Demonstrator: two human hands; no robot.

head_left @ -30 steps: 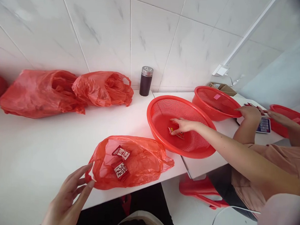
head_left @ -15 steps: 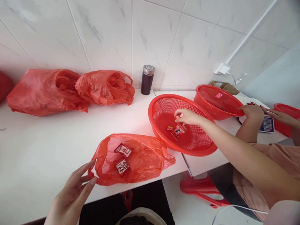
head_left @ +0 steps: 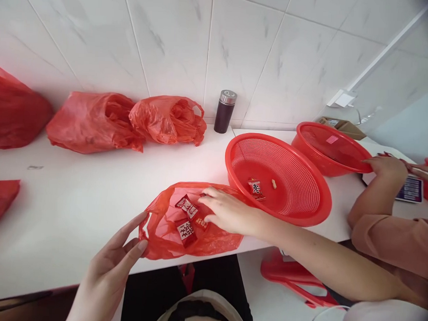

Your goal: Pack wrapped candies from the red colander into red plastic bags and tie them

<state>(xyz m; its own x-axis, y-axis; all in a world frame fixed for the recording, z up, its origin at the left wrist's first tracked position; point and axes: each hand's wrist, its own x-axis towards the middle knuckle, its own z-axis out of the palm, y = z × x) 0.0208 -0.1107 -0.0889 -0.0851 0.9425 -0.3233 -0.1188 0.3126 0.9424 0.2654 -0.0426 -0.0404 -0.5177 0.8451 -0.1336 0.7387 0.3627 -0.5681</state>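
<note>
My left hand (head_left: 115, 260) pinches the left rim of a red plastic bag (head_left: 160, 245) lying on the white table, its mouth toward me. Inside the bag are small wrapped snack packets, among them a red-and-white packet (head_left: 187, 206) and a dark red packet (head_left: 186, 232). My right hand (head_left: 226, 210) reaches over the bag from the right, fingers apart, just beside a small red packet (head_left: 201, 222). Behind that arm stands a red perforated basket (head_left: 305, 188). A few packets (head_left: 256, 188) and a pale, peanut-like piece (head_left: 274, 184) lie on its bottom.
Filled red bags (head_left: 90, 122) stand along the tiled wall, with a dark thermos (head_left: 224, 112) to their right. A second red basket (head_left: 328, 151) is at the back right, near a co-worker's hand (head_left: 389, 168). Below the table edge is a red stool (head_left: 287, 275).
My right hand has moved left from the basket to the bag. A small red packet now shows in the bag beside my fingers. My left hand keeps its hold on the rim.
</note>
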